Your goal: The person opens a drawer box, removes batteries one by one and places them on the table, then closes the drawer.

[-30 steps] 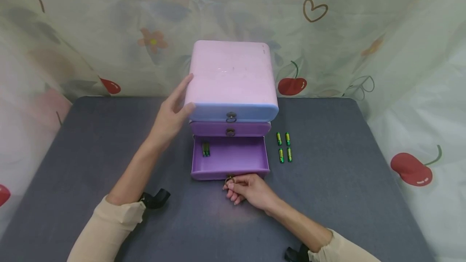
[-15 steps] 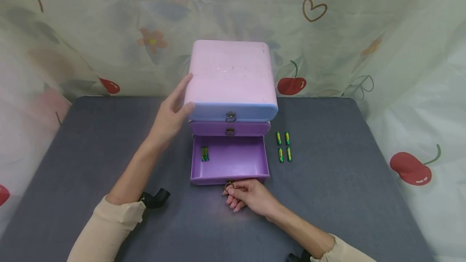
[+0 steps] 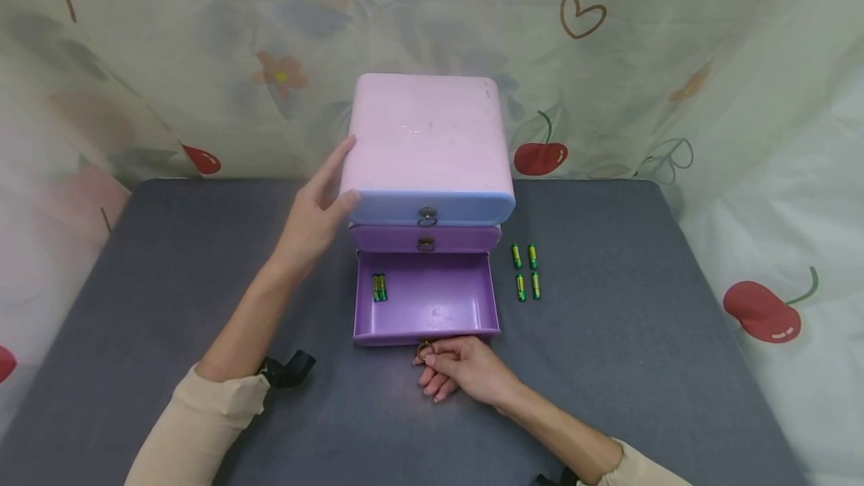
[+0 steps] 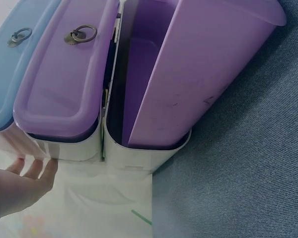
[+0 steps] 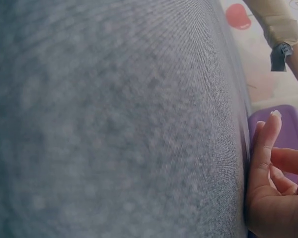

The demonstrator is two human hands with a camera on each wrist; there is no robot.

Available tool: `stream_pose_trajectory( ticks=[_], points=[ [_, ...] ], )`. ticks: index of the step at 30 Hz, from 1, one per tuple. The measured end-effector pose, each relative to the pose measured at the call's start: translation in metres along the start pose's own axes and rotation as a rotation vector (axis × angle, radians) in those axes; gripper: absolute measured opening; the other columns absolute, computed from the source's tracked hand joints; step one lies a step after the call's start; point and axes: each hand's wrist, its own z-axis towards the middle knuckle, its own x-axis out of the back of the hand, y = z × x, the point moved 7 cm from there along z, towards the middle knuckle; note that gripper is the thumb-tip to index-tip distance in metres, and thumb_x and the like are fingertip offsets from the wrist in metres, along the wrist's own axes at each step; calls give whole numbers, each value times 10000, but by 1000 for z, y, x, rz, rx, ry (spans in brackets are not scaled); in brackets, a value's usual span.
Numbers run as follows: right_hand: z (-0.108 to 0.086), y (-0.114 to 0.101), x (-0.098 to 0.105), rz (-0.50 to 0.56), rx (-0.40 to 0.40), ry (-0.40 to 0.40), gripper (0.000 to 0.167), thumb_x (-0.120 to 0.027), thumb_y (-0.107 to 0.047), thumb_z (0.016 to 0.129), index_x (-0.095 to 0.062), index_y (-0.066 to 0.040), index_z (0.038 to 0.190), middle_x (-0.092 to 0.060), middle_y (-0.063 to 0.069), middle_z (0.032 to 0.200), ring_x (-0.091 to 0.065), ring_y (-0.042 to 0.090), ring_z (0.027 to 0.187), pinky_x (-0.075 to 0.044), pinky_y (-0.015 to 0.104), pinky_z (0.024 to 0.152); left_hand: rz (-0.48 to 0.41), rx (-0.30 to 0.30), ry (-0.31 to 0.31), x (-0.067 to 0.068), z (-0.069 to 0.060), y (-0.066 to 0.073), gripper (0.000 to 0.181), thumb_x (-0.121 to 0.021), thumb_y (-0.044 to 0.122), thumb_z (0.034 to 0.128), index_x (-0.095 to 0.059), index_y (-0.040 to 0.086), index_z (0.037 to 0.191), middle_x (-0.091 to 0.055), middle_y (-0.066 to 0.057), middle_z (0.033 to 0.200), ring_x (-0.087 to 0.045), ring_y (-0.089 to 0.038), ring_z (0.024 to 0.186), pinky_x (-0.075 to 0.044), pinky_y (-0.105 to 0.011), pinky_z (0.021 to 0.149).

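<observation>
A small drawer cabinet (image 3: 427, 133) with a pink top stands at the back middle of the table. Its blue top drawer (image 3: 391, 208) and purple middle drawer (image 3: 385, 239) are closed. The purple bottom drawer (image 3: 432, 302) is pulled out, with a pair of green batteries (image 3: 380, 287) at its left side. My right hand (image 3: 469, 367) pinches the ring pull (image 3: 424, 351) on that drawer's front. Against the cabinet's left side rests my left hand (image 3: 313, 216), fingers extended; the left wrist view also shows these fingers (image 4: 49, 173) on the cabinet wall.
Several green batteries (image 3: 526, 273) lie in two rows on the table to the right of the cabinet. A grey cloth covers the table (image 3: 641, 336). Behind it hangs a printed curtain (image 3: 432, 13), close to the cabinet's back.
My right hand has drawn the bottom drawer a little further toward me. The pair of batteries inside has come into fuller view. My left hand stays in place on the cabinet.
</observation>
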Motion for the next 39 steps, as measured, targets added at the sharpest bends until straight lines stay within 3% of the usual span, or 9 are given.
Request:
stream_pose_trajectory(
  ticks=[13, 19, 30, 39],
  points=[
    [-3, 5, 4, -16, -101, -16, 233, -560, -82, 1001, -681, 99, 1084, -733, 158, 832, -678, 109, 626, -590, 285, 567, -6, -7, -2, 0, 1, 1, 755, -710, 403, 913, -356, 220, 1554, -263, -9, 1627, -229, -183, 1492, -191, -408, 1210],
    [-5, 5, 3, -27, -136, -63, 238, -570, -120, 1000, -708, 64, 1058, -736, 163, 850, -684, 126, 620, -594, 303, 567, -13, -10, 2, 0, -1, 1, 759, -714, 396, 912, -356, 207, 1555, -267, -23, 1625, -232, -193, 1491, -195, -408, 1209],
    [-7, -18, -5, -86, -18, -183, 233, -576, -99, 1006, -689, 64, 1127, -730, 192, 937, -687, 141, 722, -600, 304, 648, -3, -7, 6, -1, 0, 3, 694, -689, 290, 951, -357, 203, 1554, -265, -26, 1626, -229, -186, 1492, -186, -402, 1212],
    [-10, -41, -13, -165, 26, -270, 253, -587, -133, 1005, -679, 48, 1158, -728, 171, 983, -690, 158, 780, -595, 454, 732, -14, -9, 7, -1, 0, 3, 662, -665, 211, 967, -357, 193, 1553, -271, -30, 1624, -235, -183, 1490, -197, -367, 1209]
  ],
)
